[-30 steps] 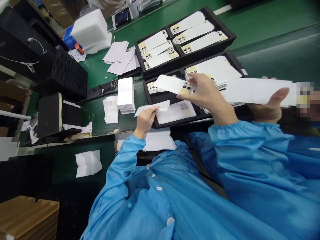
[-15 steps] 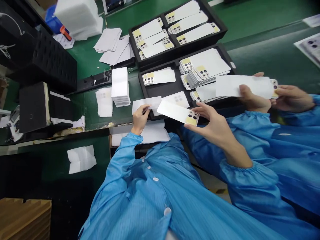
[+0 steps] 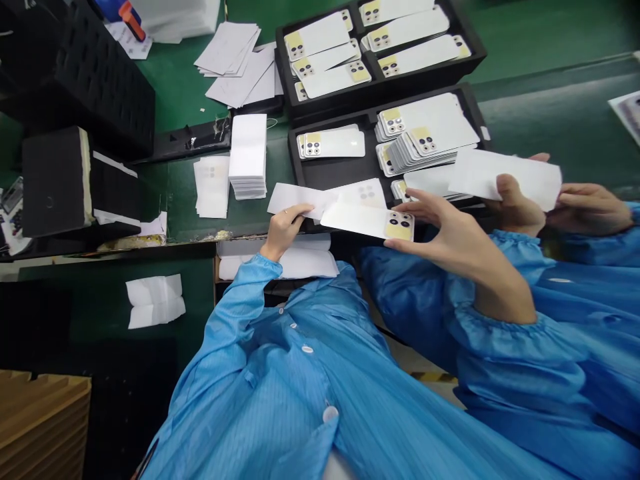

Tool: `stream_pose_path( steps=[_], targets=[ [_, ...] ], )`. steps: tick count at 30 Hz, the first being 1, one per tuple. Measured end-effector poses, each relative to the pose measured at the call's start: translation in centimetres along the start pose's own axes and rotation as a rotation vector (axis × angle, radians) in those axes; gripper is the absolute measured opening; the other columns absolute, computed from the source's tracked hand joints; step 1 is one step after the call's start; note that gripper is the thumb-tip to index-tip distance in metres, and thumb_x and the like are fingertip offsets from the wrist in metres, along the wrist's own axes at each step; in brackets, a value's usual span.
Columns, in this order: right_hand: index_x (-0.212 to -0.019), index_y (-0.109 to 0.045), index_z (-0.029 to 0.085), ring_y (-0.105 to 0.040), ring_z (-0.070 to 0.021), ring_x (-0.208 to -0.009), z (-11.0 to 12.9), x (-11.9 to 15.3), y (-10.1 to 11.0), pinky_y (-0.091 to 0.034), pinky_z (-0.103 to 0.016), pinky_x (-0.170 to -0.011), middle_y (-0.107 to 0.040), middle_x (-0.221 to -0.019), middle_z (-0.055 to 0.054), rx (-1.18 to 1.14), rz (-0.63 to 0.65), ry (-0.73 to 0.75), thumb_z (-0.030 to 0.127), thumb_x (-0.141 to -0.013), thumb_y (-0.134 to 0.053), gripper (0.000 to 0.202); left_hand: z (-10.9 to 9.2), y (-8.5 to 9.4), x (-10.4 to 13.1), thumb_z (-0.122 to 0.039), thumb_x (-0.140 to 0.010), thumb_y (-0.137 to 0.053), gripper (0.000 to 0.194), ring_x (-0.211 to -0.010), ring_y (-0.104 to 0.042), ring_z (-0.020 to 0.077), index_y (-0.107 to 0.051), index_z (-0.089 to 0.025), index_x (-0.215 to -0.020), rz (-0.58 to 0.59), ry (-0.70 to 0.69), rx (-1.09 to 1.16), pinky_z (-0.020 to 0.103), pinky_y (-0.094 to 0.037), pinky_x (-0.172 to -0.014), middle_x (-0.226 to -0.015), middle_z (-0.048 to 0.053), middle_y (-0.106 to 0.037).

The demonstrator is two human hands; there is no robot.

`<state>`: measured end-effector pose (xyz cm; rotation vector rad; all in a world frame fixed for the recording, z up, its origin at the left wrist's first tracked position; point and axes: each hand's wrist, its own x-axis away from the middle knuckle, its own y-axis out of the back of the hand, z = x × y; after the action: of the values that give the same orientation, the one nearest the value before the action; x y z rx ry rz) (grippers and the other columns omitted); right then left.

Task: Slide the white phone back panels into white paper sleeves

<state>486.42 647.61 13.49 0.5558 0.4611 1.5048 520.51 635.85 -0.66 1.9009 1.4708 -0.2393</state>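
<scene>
My left hand (image 3: pixel 287 230) pinches the edge of a thin white paper sheet (image 3: pixel 293 196) between thumb and fingers at the bench edge. In my right hand (image 3: pixel 450 237) is a white phone back cover (image 3: pixel 353 219), gripped by its long edges at the end with the round camera holes and yellow film. Its far end overlaps the sheet, close to my left fingertips; whether it touches the sheet I cannot tell. Behind it, another white piece with faint camera circles (image 3: pixel 367 192) lies over the near black tray's edge.
Stacked phone back covers fill parts of the near black tray (image 3: pixel 330 175) and the far black tray (image 3: pixel 333 107). A stack of folded white sheets (image 3: pixel 249 153) stands left of them. At right, a co-worker's hands (image 3: pixel 523 207) hold a white sheet (image 3: pixel 510 175).
The phone back cover in my right hand has turned more level. The co-worker's sheet now hides the camera end seen before. The whole view has shifted a little.
</scene>
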Motion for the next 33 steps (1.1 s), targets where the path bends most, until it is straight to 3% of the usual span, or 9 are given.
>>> stream_pose_path(
  steps=[4, 10, 14, 18, 22, 24, 27, 29, 33],
  targets=[
    [-0.175, -0.06, 0.033, -0.077, -0.0472, -0.144, 0.3, -0.4, 0.1, -0.056, -0.073, -0.136, -0.084, -0.148, -0.013, 0.03, -0.017, 0.006, 0.062, -0.076, -0.099, 0.11, -0.1, 0.2, 0.1, -0.03, -0.123, -0.055, 0.035, -0.132, -0.087, 0.0211, -0.088, -0.025, -0.13, 0.021, -0.024, -0.02, 0.038, -0.071, -0.118, -0.132, 0.008, -0.092],
    [-0.174, -0.061, 0.031, -0.079, -0.0457, -0.14, 0.0, -0.9, 0.2, -0.058, -0.071, -0.134, -0.084, -0.146, -0.013, 0.023, -0.016, -0.003, 0.064, -0.074, -0.099, 0.112, 0.6, 0.4, 0.2, -0.044, -0.126, -0.047, 0.045, -0.138, -0.084, 0.0234, -0.089, -0.029, -0.122, 0.102, -0.033, -0.086, 0.05, -0.064, -0.131, -0.13, 0.007, -0.093],
    [-0.174, -0.061, 0.027, -0.08, -0.0461, -0.136, -0.4, -0.9, 0.1, -0.058, -0.071, -0.133, -0.086, -0.143, -0.014, 0.028, -0.022, -0.045, 0.065, -0.072, -0.099, 0.115, 0.9, 0.6, 0.2, -0.041, -0.127, -0.048, 0.043, -0.14, -0.083, 0.0231, -0.088, -0.029, -0.122, 0.123, -0.08, -0.046, 0.052, -0.063, -0.133, -0.13, 0.007, -0.093],
    [-0.174, -0.06, 0.023, -0.081, -0.0455, -0.134, -0.2, -0.9, -0.9, -0.062, -0.068, -0.13, -0.085, -0.145, -0.016, 0.054, -0.033, 0.003, 0.064, -0.076, -0.097, 0.113, 0.7, 0.1, 0.1, -0.036, -0.126, -0.052, 0.037, -0.141, -0.083, 0.0233, -0.087, -0.028, -0.128, 0.152, -0.112, -0.034, 0.053, -0.062, -0.133, -0.134, 0.009, -0.092],
    [-0.168, -0.064, 0.021, -0.08, -0.0451, -0.135, 0.0, -0.8, -2.8, -0.063, -0.065, -0.128, -0.083, -0.146, -0.019, 0.054, -0.061, 0.102, 0.063, -0.08, -0.096, 0.103, -0.4, -0.4, -0.4, -0.035, -0.123, -0.057, 0.031, -0.144, -0.081, 0.0245, -0.086, -0.028, -0.132, 0.282, -0.16, -0.088, 0.056, -0.059, -0.135, -0.142, 0.01, -0.089],
    [-0.166, -0.064, 0.021, -0.078, -0.0455, -0.138, -0.1, -0.8, -3.6, -0.061, -0.065, -0.13, -0.081, -0.147, -0.02, 0.044, -0.083, 0.14, 0.061, -0.082, -0.096, 0.099, -1.3, -0.2, -1.2, -0.04, -0.118, -0.069, 0.03, -0.152, -0.076, 0.0276, -0.083, -0.03, -0.142, 0.382, -0.182, -0.119, 0.06, -0.053, -0.14, -0.155, 0.01, -0.083],
    [-0.166, -0.063, 0.024, -0.077, -0.0444, -0.142, -0.4, -0.8, -4.3, -0.06, -0.065, -0.132, -0.078, -0.153, -0.019, 0.03, -0.128, 0.214, 0.058, -0.085, -0.097, 0.094, -3.0, 0.9, -3.5, -0.048, -0.102, -0.09, 0.07, -0.173, -0.054, 0.0382, -0.068, -0.031, -0.167, 0.478, -0.13, -0.201, 0.069, -0.034, -0.149, -0.181, 0.014, -0.062],
    [-0.166, -0.062, 0.029, -0.075, -0.0437, -0.144, -0.7, -0.9, -4.4, -0.061, -0.065, -0.132, -0.077, -0.156, -0.016, 0.014, -0.142, 0.278, 0.057, -0.086, -0.098, 0.092, -4.1, 1.8, -5.1, -0.044, -0.096, -0.093, 0.089, -0.178, -0.045, 0.0434, -0.057, -0.029, -0.176, 0.545, -0.065, -0.269, 0.074, -0.022, -0.151, -0.186, 0.016, -0.054],
    [-0.166, -0.063, 0.033, -0.073, -0.0453, -0.146, -0.6, -1.8, -4.8, -0.063, -0.068, -0.13, -0.078, -0.155, -0.013, -0.005, -0.134, 0.356, 0.06, -0.085, -0.1, 0.093, -6.4, 2.7, -7.2, -0.032, -0.093, -0.087, 0.094, -0.169, -0.055, 0.0414, -0.052, -0.026, -0.18, 0.694, 0.022, -0.379, 0.069, -0.021, -0.15, -0.18, 0.018, -0.059]
  ],
)
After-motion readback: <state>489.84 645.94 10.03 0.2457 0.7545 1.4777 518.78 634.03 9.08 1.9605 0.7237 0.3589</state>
